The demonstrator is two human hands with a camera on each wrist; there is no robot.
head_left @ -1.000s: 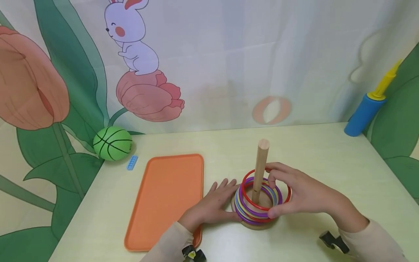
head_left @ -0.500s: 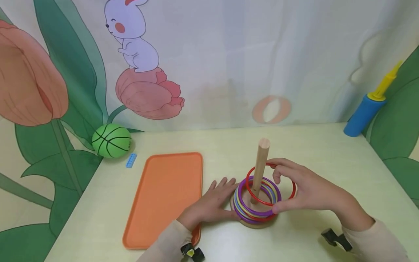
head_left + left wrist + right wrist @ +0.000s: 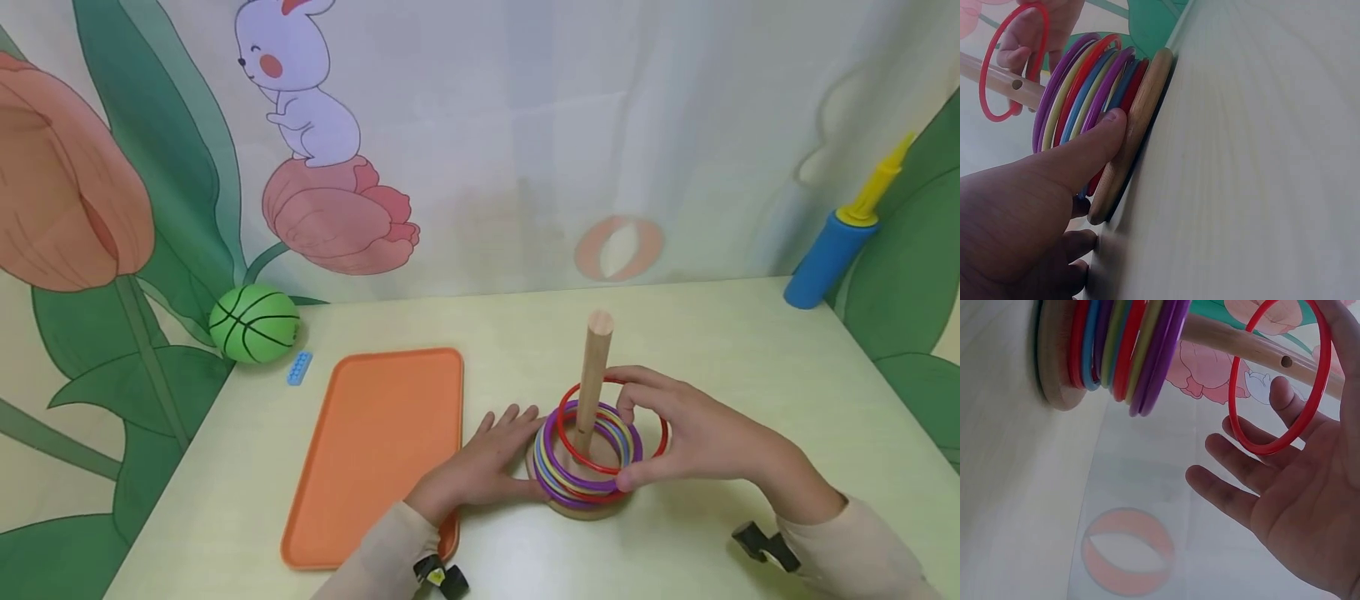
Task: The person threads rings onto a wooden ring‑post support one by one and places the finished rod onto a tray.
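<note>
My right hand (image 3: 697, 429) pinches a thin red ring (image 3: 1266, 449) between thumb and fingers. This ring is around the wooden peg (image 3: 595, 358), tilted, above the other rings. The peg stands upright on a round wooden base (image 3: 585, 512), with a hole in its side showing in the right wrist view. Purple, yellow, red, blue and green rings (image 3: 1085, 81) are stacked low on it, a purple pair on top. My left hand (image 3: 487, 467) lies on the table at the base's left side, fingers spread and thumb straight against the base's edge and the lowest rings.
An orange tray (image 3: 382, 450) lies left of the base, partly under my left forearm. Further back are a green ball (image 3: 255, 323) and a small blue block (image 3: 299, 367). A blue and yellow hand pump (image 3: 832, 258) stands at the back right corner, near the printed curtain.
The red ring and my right hand shift slightly right and up, then back left and a little down around the peg. My left hand stays at the base.
</note>
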